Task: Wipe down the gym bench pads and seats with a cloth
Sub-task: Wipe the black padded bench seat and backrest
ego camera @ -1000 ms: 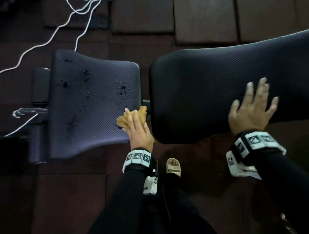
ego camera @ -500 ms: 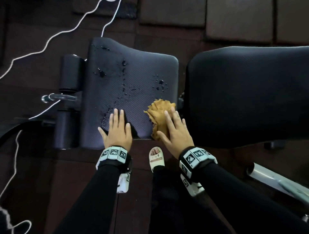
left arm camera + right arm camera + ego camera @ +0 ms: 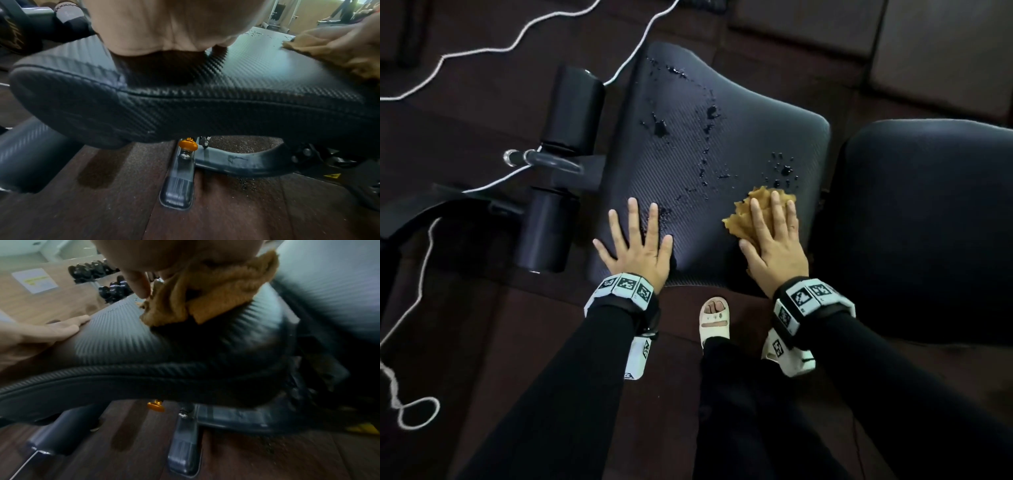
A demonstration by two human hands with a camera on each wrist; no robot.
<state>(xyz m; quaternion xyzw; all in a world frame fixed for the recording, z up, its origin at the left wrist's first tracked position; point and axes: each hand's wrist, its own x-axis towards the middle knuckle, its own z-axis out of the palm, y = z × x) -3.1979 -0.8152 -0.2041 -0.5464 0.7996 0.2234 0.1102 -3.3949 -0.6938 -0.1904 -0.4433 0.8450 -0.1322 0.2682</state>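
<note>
A dark reddish-brown floor (image 3: 482, 342) of square rubbery tiles is being shown under a gym bench, with a white cord (image 3: 424, 240) being trailed across it in loops. No containers are being shown anywhere in the views.

The seat pad (image 3: 722, 144) is covered in dark vinyl with a fine woven, ribbed texture; its corners are rounded and a stitched seam is being shown along its near edge in the left wrist view. Dark wet droplets (image 3: 709, 137) are scattered over its top. Just beside it, on the right, the larger back pad (image 3: 928, 222) is being seen (same dark covering, rounded end). Two black cylindrical foam rollers (image 3: 571, 113) are mounted at the seat's left end, either side of a metal bar. An orange knob (image 3: 187, 145) is fitted to the frame below the seat.

The cloth (image 3: 743, 219), mustard-yellow, fuzzy and crumpled with ragged edges, is being pressed flat onto the seat pad's near right corner by the right hand (image 3: 774, 240), fingers straight and close together on top of it, nothing being gripped. The left hand (image 3: 637, 243) is being laid flat on the seat pad's near left part, fingers spread and straight, holding nothing.
</note>
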